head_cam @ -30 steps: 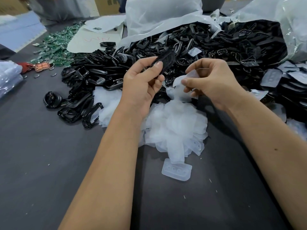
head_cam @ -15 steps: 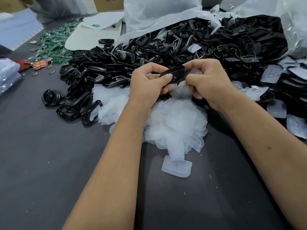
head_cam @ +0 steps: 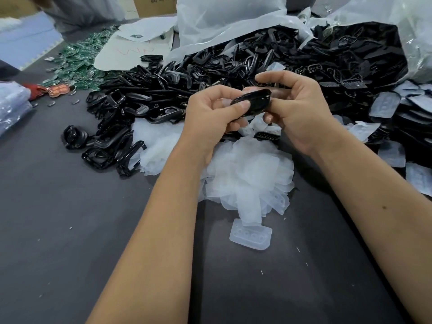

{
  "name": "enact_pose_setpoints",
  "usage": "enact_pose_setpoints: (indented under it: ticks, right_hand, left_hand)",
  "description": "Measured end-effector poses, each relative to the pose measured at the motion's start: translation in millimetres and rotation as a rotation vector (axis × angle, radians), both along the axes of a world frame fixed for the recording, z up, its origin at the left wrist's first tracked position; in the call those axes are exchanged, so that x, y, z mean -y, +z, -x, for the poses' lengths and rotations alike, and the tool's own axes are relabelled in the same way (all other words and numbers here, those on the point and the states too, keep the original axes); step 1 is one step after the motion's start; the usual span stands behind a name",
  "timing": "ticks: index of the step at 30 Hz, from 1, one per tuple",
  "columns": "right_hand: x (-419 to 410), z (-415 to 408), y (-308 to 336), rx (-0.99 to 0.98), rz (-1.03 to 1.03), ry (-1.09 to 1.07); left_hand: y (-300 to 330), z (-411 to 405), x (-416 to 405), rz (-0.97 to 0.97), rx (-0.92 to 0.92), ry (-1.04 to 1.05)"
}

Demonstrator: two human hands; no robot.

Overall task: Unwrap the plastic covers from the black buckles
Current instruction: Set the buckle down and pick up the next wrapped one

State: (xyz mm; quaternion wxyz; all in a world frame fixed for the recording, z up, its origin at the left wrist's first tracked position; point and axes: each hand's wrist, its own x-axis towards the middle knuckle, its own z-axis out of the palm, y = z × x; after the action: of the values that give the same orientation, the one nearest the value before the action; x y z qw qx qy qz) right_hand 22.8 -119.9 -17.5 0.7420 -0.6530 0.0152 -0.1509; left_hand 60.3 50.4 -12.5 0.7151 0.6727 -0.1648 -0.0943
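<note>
A black buckle [head_cam: 256, 99] is held between both hands above the table. My left hand [head_cam: 210, 113] pinches its left end with thumb and fingers. My right hand [head_cam: 297, 108] grips its right end, fingers curled round it. Below the hands lies a heap of removed clear plastic covers [head_cam: 247, 174], with one moulded cover [head_cam: 251, 233] apart at the front. A large pile of bare black buckles [head_cam: 149, 101] spreads to the left and behind. Still-wrapped buckles [head_cam: 383, 105] lie at the right.
Dark grey table [head_cam: 58, 218]. White plastic bags [head_cam: 222, 22] stand at the back, one holding more black parts [head_cam: 350, 47]. Green pieces [head_cam: 77, 57] and white paper sheets [head_cam: 131, 50] lie at the back left. A clear bag [head_cam: 11, 104] sits at the left edge.
A second ago my left hand alone held the buckle and my right hand held a peeled cover. The right hand has let the cover go and now grips the buckle with the left.
</note>
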Motion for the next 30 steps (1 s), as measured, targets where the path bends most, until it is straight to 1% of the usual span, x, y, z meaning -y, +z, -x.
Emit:
enact_pose_setpoints:
  ticks: [3, 5, 8, 10, 12, 15, 17, 19, 22, 24, 30]
  right_hand:
    - [1.4, -0.8, 0.1, -0.011, 0.029, -0.128]
    - [5.7, -0.7, 1.0, -0.01, -0.01, -0.2]
    - [10.1, -0.3, 2.2, 0.009, -0.091, -0.212]
    - [9.1, -0.6, 1.3, 0.003, -0.088, -0.222]
    - [7.1, -0.6, -0.3, -0.015, -0.054, -0.237]
    - [6.4, 1.4, -0.3, -0.041, -0.012, -0.232]
    - [7.0, 3.3, 1.1, -0.059, 0.002, -0.238]
    - [7.8, 4.2, 2.2, -0.054, -0.011, -0.245]
    - [8.5, 5.8, 5.6, -0.025, -0.13, -0.16]
    - [8.5, 6.9, 7.7, -0.021, -0.182, -0.076]
    - [7.1, 7.9, 6.6, -0.029, -0.1, 0.015]
  left_hand:
    - [-0.5, -1.4, -1.9, 0.009, -0.006, 0.018]
    - [-0.1, -3.7, -6.7, 0.032, -0.027, 0.011]
    - [2.9, -6.6, -13.7, 0.068, -0.053, -0.071]
    - [3.9, -5.3, -14.4, 0.073, -0.065, -0.122]
    - [3.8, -3.5, -12.6, 0.086, -0.082, -0.128]
    - [3.4, -3.9, -9.5, 0.129, -0.061, -0.06]
    - [2.4, -5.7, -8.0, 0.155, -0.044, 0.019]
    - [-0.7, -7.7, -6.0, 0.142, -0.048, 0.112]
    - [-6.0, -9.5, -3.0, 0.093, -0.031, 0.223]
    - [-7.5, -9.9, -1.6, 0.079, -0.013, 0.25]
    - [-6.8, -9.6, -0.6, 0.083, -0.006, 0.255]
